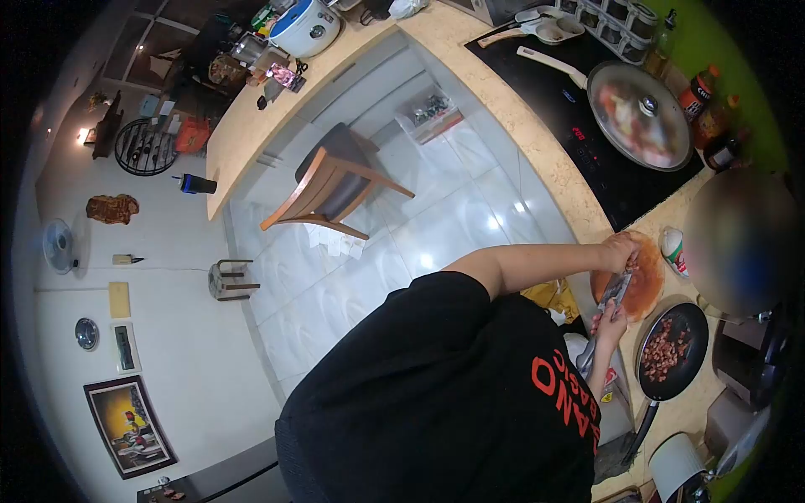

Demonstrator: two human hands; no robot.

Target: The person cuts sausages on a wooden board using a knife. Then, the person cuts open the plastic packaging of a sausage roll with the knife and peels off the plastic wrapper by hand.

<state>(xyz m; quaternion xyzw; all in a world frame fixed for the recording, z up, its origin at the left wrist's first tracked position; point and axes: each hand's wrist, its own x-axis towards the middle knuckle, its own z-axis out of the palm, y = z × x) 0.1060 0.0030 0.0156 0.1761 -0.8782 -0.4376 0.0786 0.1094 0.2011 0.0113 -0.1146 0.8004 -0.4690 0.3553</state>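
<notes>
My left hand (620,251) is curled at the upper part of a round reddish-brown board (646,281), its fingers closed on something too small to make out. My right hand (610,322) is closed round a knife (616,290), whose blade lies over the board and points toward my left hand. Beside the board stands a black frying pan (689,369) with small browned pieces in it. A small white, red and green package (673,251) rests at the board's far edge.
A lidded pan (639,116) sits on the black cooktop (553,94). Bottles (698,94) stand behind it. A blurred round object (742,243) is close to the pans. A wooden chair (335,184) stands on the tiled floor. A rice cooker (305,28) is on the far counter.
</notes>
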